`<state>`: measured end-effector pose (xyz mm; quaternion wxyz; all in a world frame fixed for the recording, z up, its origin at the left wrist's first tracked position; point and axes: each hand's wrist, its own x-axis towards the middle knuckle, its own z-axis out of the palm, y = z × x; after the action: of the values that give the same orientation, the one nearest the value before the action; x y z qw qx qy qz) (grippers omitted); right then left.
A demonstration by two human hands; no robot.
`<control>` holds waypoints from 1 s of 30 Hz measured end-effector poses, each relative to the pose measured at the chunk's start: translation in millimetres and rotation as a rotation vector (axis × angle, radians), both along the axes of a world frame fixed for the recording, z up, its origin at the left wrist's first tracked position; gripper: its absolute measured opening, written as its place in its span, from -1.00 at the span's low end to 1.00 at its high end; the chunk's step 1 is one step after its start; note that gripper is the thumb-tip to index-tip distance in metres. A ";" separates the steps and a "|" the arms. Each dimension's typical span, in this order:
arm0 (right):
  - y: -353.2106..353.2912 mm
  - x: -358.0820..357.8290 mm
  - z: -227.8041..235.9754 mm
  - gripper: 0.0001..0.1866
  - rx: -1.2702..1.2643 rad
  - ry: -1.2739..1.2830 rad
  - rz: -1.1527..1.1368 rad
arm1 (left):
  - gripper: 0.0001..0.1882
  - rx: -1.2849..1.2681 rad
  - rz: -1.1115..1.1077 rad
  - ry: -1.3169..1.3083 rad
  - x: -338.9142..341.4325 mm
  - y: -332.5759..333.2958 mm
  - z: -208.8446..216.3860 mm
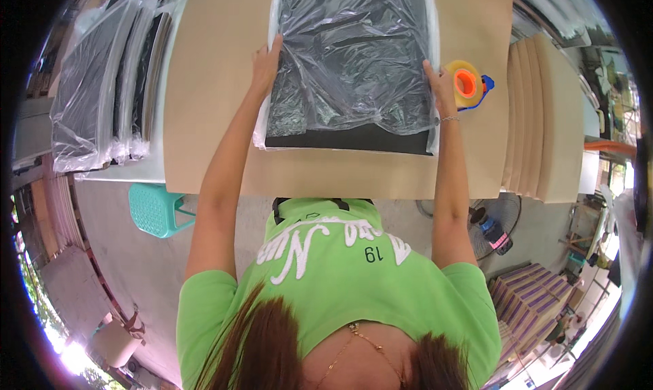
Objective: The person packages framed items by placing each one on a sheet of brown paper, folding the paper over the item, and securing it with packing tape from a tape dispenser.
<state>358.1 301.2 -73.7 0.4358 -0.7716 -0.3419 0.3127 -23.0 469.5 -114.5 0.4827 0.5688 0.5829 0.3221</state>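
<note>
A flat black panel in a clear plastic bag (350,63) lies in front of me on brown cardboard (211,97). The wrinkled plastic stops short of the panel's near edge, where a bare black strip shows. My left hand (266,67) grips the left side, its thumb along the edge and its other fingers partly hidden. On the right side, my right hand (441,87) holds the edge with its thumb on the plastic. Close beside that hand sits a roll of yellowish tape (451,70) with an orange core and a blue dispenser.
Several plastic-wrapped panels (92,84) are stacked at the table's left end. Layered cardboard sheets (554,118) lie at the right. Below the table stand a teal plastic stool (158,212) on the left and a fan (491,230) on the right. Striped boxes (534,298) are on the floor.
</note>
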 end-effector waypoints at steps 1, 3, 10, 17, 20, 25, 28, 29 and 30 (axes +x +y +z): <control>-6.3 1.1 -3.8 -0.34 0.072 -0.117 -0.049 | -0.17 0.054 -0.056 0.056 6.9 -6.9 7.3; -11.7 -5.9 -11.2 -0.41 0.228 -0.349 -0.124 | -0.23 0.367 -0.054 0.417 -0.2 -15.3 8.0; -62.7 -37.4 30.2 -0.48 0.187 -0.236 -0.568 | -0.51 0.580 -0.252 0.148 54.7 -132.7 106.8; -57.9 75.2 -24.2 -0.13 0.041 -0.068 -0.676 | -0.46 0.321 -1.107 -0.096 191.8 -311.4 79.8; -71.7 120.1 -61.1 -0.13 0.039 -0.312 -0.681 | -0.62 0.155 -1.182 -0.291 265.5 -368.9 50.4; -52.6 85.9 -54.8 -0.32 0.039 -0.153 -0.534 | -0.58 -0.215 -1.008 -0.837 324.2 -409.0 3.4; -79.2 97.9 -30.4 -0.42 0.335 0.167 -0.473 | -0.56 0.370 -1.198 -0.295 372.9 -420.3 -6.6; -82.7 77.8 -8.9 -0.45 0.320 0.363 -0.406 | -0.57 0.625 -1.186 0.025 377.7 -416.1 -18.3; -94.4 70.2 14.0 -0.47 0.305 0.541 -0.366 | -0.61 0.661 -1.100 -0.060 380.7 -418.9 -22.4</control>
<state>428.3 206.8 -59.7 0.6694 -0.6353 -0.1131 0.3680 357.8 50.5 -137.0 0.3925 0.8942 0.0623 0.2060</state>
